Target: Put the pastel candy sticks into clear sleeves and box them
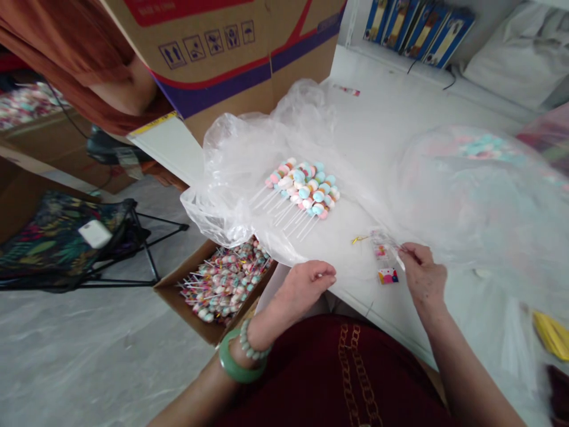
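My right hand [422, 273] pinches the edge of a clear plastic wrapper [391, 242] above the table front. Beside it lie a small printed packet [388, 276] and a gold twist tie [359, 239]. My left hand [311, 281] is closed, its fingers curled together near the edge of a large clear plastic bag [284, 246]; whether anything is in its fingertips I cannot make out. Beyond my hands, a pile of marshmallow skewers [306, 187] in pink, white and blue rests on the plastic, white sticks pointing toward me.
A carton of wrapped skewers [226, 279] stands below the table's left edge. A big cardboard box [231, 53] sits at the back left, a person's arm [128, 89] behind it. At right is a large bag of marshmallows [484, 184]. A folding chair [66, 237] stands left.
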Tool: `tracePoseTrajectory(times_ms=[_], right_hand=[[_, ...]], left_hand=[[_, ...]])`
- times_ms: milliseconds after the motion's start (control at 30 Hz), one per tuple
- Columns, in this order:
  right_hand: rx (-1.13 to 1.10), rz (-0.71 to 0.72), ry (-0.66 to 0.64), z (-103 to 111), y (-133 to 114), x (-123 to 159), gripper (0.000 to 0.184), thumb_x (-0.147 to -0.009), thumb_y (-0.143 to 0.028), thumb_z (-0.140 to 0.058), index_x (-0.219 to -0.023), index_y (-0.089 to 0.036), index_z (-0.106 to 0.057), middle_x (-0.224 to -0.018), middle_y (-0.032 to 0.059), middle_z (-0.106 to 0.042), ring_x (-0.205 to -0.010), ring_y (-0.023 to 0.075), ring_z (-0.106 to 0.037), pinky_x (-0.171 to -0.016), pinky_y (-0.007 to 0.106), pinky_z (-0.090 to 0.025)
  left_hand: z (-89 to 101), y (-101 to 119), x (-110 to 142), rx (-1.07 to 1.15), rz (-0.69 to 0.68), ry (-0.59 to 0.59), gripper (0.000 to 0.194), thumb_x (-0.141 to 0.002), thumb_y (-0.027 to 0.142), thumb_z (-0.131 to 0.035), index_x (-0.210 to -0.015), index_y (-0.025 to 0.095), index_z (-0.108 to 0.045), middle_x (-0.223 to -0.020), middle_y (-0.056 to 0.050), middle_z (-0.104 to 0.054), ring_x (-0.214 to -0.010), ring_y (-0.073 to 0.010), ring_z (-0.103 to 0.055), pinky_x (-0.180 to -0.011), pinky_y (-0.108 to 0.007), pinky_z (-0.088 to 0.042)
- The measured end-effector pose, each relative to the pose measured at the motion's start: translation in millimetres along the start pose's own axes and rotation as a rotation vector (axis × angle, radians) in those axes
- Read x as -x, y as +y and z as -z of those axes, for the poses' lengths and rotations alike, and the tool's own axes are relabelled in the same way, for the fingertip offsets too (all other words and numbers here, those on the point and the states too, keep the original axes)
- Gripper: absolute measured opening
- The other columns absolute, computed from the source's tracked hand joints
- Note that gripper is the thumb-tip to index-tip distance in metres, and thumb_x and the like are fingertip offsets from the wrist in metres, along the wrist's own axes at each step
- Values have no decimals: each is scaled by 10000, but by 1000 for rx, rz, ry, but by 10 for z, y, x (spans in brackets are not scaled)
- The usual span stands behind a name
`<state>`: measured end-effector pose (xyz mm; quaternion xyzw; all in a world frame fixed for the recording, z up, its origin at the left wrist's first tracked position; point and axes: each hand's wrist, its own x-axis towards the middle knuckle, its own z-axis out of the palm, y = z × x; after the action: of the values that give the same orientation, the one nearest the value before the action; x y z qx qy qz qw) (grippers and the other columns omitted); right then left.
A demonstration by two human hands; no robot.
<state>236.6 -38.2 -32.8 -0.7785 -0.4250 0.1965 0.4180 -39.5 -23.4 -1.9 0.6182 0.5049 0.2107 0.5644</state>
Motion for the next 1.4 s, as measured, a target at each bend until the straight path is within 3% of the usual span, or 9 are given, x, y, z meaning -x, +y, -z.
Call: tracePoseTrajectory(times_ms=[100, 233, 333, 567, 733, 933, 1033, 1200, 1400], right_hand=[[-265, -114, -8, -10, -189, 49, 201, -587, -344, -689, -693, -211, -581, -676, -26, -583, -663, 157, -534, -667, 302, -436], [-611, -331, -341, -146, -587, 222, 220, -557, -289, -750, -655, -189, -580, -544, -54, -527, -487, 92, -448, -499, 231, -379], [-664, -381, -494, -327, -834, 389, 214, -612, -313, -749, -597, -177, -585, -467, -50, -502, -446, 87, -426, -460, 220, -343], [-663, -366, -634, -678, -996, 495, 195, -633, -331, -732, -674, -167, -634, -568, -38, -567, -528, 84, -447, -519, 214, -336], [-525, -283, -665, -890, -1143, 447, 195, -611, -329, -692, -582, -173, -579, -497, -55, -494, -484, 82, -390, -484, 224, -291], [-346, -116, -596, -1194, -1355, 330, 266, -748, -407, -563, -592, -192, -543, -501, -43, -522, -445, 99, -451, -479, 240, -347], [-478, -239, -479, -1418, -1466, 235, 228, -704, -404, -603, -649, -186, -561, -627, -18, -616, -444, 86, -478, -462, 229, -347], [-644, -499, -445, -1727, -1590, 119, 225, -618, -375, -632, -597, -178, -527, -552, -11, -584, -345, 59, -365, -369, 218, -197], [-713, -418, -411, -1421, -1457, 190, 197, -608, -345, -665, -624, -178, -563, -512, -50, -506, -419, 64, -316, -423, 233, -206]], left_hand=[[-144, 115, -88, 270, 40, -111, 179, -735, 289, -619, -850, 169, -686, -733, -10, -625, -655, -124, -537, -620, -242, -428], [-295, 291, -195, 614, 106, -160, 344, -639, 314, -730, -931, 165, -626, -803, -10, -598, -661, -121, -535, -573, -237, -431], [-342, 319, -260, 711, 91, -189, 262, -681, 365, -701, -787, 135, -636, -714, -20, -595, -620, -115, -523, -574, -239, -417], [-176, 61, -283, 844, 116, 152, 311, -698, 408, -694, -629, 111, -635, -551, 12, -522, -516, -72, -403, -521, -225, -312], [-24, -24, -286, 978, 146, 218, 270, -631, 349, -763, -713, 102, -692, -635, -23, -615, -563, -95, -488, -574, -239, -373], [326, -70, -277, 996, 139, 534, 252, -533, 291, -813, -565, 113, -637, -561, -13, -610, -544, -97, -522, -600, -236, -418], [465, -107, -254, 1013, 132, 584, 274, -534, 308, -813, -574, 122, -615, -524, 16, -568, -501, -81, -484, -556, -222, -397], [466, -121, -216, 956, 103, 595, 324, -653, 373, -740, -871, 158, -633, -609, 49, -569, -485, -72, -453, -497, -201, -352], [487, -81, -167, 957, 71, 598, 239, -705, 363, -699, -772, 154, -604, -660, 33, -578, -564, -76, -494, -576, -201, -406]])
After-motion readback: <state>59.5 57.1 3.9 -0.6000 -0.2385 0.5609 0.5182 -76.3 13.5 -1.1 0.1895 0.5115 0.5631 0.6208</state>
